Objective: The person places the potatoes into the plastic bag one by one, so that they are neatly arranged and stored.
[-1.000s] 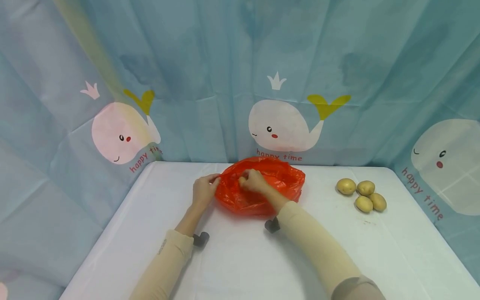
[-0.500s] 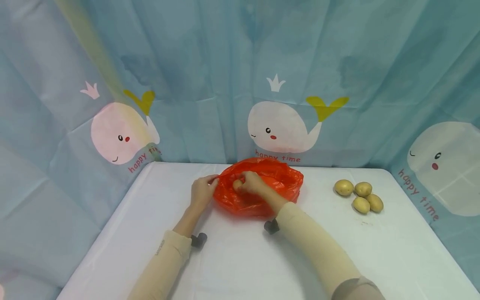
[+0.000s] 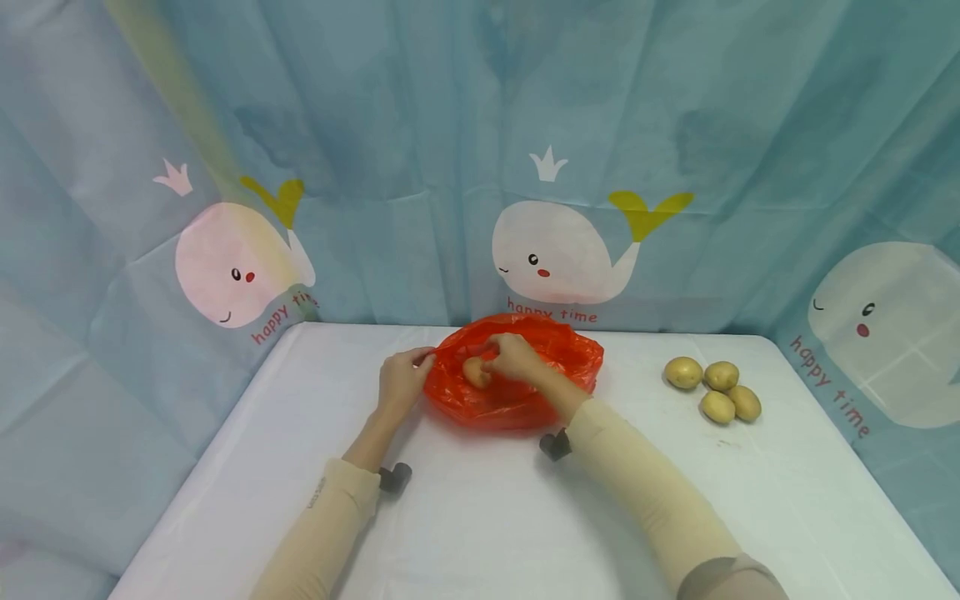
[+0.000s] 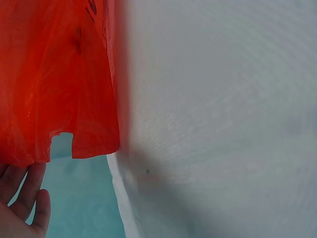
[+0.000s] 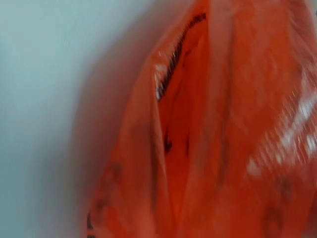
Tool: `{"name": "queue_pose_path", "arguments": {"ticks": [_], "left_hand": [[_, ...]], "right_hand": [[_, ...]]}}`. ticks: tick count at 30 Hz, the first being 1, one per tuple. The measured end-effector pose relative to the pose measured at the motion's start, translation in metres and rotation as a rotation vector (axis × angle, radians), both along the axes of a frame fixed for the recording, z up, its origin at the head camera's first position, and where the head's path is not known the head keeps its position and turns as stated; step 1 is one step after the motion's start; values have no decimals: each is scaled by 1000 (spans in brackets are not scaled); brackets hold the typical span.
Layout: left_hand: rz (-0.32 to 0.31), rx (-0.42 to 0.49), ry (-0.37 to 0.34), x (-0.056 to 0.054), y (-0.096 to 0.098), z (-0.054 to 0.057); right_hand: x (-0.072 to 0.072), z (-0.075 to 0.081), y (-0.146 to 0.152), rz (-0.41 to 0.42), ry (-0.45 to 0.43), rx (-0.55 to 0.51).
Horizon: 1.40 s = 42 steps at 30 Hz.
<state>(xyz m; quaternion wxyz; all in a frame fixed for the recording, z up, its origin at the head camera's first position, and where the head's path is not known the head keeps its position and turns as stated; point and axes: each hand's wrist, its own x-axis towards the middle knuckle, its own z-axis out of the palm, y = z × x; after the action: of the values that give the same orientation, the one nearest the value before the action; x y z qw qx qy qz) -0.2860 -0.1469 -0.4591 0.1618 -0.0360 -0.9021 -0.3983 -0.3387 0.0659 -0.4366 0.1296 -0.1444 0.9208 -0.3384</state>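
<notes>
A red plastic bag lies spread on the table with its mouth open upward. My left hand pinches the bag's left edge; in the left wrist view its fingers meet the rim near a cut-out notch. Inside the bag mouth sits a potato. My right hand is over the bag just right of this potato, with thumb and fingers spread apart. In the right wrist view only the bag's folds show, and the hand is out of sight.
Several potatoes lie grouped on the right side of the white table. A blue curtain with whale prints hangs behind the table and along both sides.
My right hand has loosened from the potato, its fingers parting and drawing back slightly to the right. The potato now sits lower in the bag. My left hand keeps its hold on the edge.
</notes>
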Motion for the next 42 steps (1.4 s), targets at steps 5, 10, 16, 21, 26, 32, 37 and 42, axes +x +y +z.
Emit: {"name": "queue_pose_path", "arguments": {"ticks": [5,10,16,21,26,32,37,42], "left_hand": [[3,-8,6,-1,-1,-1],[8,-2,-4,-1,0,-1],[-4,16,-21,0,4,0],[16,3,-27,2,3,0],[13,11,-34,2,2,2],[17,20,-37,3,0,3],[15,25,-38,3,-1,2],[15,18,-23,4,-2,0]], "right_hand": [[1,5,7,26,39,8],[2,7,19,53,80,-4],[6,6,46,49,89,-12],[13,12,68,48,94,-37],[19,22,88,39,162,-8],[24,30,108,23,223,18],[32,36,125,8,248,28],[37,42,139,-4,260,26]]}}
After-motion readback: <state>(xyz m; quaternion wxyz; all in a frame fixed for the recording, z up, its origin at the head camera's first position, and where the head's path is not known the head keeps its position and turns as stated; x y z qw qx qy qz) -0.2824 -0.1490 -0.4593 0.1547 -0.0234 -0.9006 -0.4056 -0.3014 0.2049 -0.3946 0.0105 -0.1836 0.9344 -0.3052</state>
